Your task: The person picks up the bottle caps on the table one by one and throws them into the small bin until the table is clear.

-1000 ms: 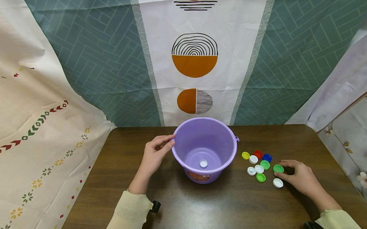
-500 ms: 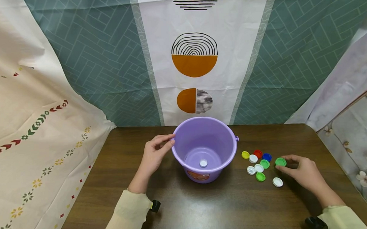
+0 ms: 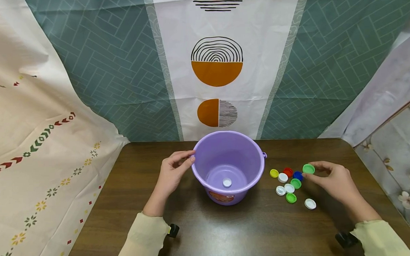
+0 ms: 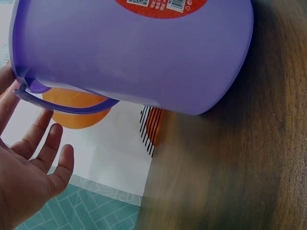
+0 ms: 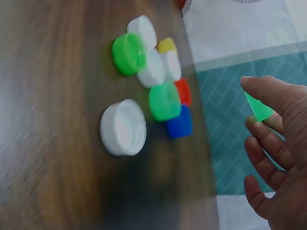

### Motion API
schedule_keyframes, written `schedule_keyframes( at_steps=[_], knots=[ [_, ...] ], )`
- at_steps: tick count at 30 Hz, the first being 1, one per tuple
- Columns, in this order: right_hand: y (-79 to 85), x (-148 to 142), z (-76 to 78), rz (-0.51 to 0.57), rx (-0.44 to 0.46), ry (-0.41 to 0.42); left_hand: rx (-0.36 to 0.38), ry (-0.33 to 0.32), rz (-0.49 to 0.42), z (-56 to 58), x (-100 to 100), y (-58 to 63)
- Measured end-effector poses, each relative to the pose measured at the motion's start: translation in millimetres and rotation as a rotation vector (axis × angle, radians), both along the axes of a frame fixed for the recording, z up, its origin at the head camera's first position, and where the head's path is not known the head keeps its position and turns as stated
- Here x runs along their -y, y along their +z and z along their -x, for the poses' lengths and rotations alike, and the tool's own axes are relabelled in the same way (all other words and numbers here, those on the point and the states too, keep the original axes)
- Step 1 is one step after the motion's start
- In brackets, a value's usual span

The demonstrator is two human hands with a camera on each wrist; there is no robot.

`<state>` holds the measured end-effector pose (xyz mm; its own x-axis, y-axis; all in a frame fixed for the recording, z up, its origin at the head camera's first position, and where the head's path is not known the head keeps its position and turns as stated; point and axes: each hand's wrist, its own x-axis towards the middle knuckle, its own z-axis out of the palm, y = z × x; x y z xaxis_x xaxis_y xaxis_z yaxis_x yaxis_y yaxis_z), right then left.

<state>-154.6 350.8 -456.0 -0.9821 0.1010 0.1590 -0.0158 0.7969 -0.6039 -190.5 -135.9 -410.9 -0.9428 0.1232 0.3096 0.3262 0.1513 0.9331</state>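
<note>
A purple bucket stands on the table, tilted in view so its inside shows. At its left rim my left hand pinches the edge between thumb and fingers; in the left wrist view the remaining fingers spread loosely below the bucket's handle. On the bucket's floor lies one white bottle cap. To the right, my right hand pinches a green bottle cap by its edges, raised off the table. In the right wrist view that cap shows only partly between thumb and fingers.
Between bucket and right hand lie several loose caps: yellow, red, blue, green and white. Another white cap sits apart, nearer the front. Patterned cloth hangs behind the brown table.
My right hand has lifted the green cap off the table and carried it backward, above the blue cap's right side. The left hand keeps its hold on the bucket rim.
</note>
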Motion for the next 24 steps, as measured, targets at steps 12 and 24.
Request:
schedule_keyframes(
  at_steps=[12, 24],
  knots=[
    [32.3, 32, 15.3, 0.142, 0.027, 0.009, -0.004, 0.018, 0.005, 6.6, 3, -12.8],
    [63.9, 63, 30.4, 0.129, -0.026, 0.109, -0.008, 0.013, 0.006, 5.5, 2, -11.4]
  ],
)
